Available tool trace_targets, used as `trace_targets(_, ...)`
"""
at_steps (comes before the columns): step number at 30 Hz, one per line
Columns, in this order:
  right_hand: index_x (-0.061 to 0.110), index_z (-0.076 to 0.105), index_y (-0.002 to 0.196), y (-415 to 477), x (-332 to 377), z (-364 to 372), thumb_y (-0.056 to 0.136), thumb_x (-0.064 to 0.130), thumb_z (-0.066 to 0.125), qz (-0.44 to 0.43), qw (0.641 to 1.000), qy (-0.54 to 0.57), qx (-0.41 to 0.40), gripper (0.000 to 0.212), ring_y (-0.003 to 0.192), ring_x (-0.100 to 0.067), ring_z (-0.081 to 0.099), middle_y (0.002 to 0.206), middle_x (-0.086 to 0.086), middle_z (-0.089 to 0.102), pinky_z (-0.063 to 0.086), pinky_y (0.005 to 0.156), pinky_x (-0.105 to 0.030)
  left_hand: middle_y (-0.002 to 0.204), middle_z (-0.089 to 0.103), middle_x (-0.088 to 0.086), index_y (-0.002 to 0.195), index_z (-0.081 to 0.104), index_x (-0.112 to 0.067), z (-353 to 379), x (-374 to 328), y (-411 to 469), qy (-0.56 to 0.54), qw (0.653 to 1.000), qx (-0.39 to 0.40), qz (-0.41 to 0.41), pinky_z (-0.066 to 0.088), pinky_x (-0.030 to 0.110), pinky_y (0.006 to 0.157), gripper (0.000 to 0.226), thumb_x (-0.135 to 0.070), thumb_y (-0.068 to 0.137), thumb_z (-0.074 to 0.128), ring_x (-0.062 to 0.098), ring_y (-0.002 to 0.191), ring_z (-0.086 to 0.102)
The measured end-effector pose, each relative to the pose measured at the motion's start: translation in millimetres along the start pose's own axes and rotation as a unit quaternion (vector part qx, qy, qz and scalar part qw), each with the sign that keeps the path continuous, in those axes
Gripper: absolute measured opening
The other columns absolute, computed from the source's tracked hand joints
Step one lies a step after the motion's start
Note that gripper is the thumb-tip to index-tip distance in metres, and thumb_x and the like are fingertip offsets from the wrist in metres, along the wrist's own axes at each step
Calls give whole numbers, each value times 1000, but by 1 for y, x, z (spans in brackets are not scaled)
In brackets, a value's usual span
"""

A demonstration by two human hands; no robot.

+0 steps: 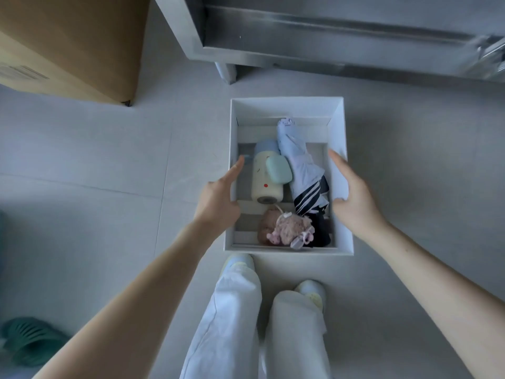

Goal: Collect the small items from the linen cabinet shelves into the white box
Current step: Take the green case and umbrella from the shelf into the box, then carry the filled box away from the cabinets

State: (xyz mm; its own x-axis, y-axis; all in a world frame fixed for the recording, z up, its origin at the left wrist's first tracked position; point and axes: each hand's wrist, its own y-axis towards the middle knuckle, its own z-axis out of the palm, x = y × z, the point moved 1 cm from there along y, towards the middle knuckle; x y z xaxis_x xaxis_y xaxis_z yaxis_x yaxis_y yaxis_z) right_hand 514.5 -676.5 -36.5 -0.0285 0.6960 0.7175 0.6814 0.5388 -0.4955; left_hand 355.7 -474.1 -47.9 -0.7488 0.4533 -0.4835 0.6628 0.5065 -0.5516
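The white box [287,108] stands on the tiled floor in front of my feet. Inside lie a cream bottle with a pale blue cap [266,184], a mint green case [278,169] resting on it, a folded pale blue umbrella with black and white stripes [300,165], and a pink plush toy [287,228] at the near end. My left hand [218,198] rests on the box's left wall, thumb over the rim. My right hand [352,192] holds the right wall, thumb inside.
A metal cabinet on short legs [328,36] stands just behind the box. A large cardboard carton [73,45] sits at the far left. Green slippers [30,337] lie at the lower left. My legs and shoes are directly below the box.
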Motion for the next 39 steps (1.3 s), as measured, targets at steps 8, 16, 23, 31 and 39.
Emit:
trace_targets(8,55,19,145,-143,109,-79,80,-5,61,27,993,-116,26,99,38,-15,28,115,-30,62,45,44,-34,51,53,7,147,18,-48,-107,-73,-161,-35,998,17,-46,35,20,49,89,-21,82,72,15,44,42)
trace_targets(16,54,16,147,-280,285,-185,79,14,77,1,992,-115,43,99,37,-12,23,93,-26,70,31,41,-22,43,35,-3,142,11,-54,-268,-168,-326,-53,996,-38,-56,32,29,51,86,-31,85,70,17,43,39)
trace_targets(23,50,26,146,-379,439,-266,80,9,77,-95,989,-92,61,93,71,-24,69,88,-15,71,57,63,-32,53,40,-5,140,21,-59,-403,-237,-456,-96,984,-151,-12,39,31,54,88,-11,82,68,13,46,35)
trace_targets(31,55,25,144,-429,546,-319,77,10,79,-201,976,-62,48,97,117,-42,48,142,7,47,49,90,-49,46,39,-14,139,27,-59,-488,-283,-543,-177,947,-267,3,37,28,54,87,-8,80,69,8,46,37)
trace_targets(39,45,33,144,-438,595,-330,75,4,81,-297,949,-33,105,93,68,12,60,144,19,36,44,79,-1,42,37,-12,139,38,-49,-509,-287,-589,-193,901,-388,35,29,23,50,74,-5,85,64,9,44,28)
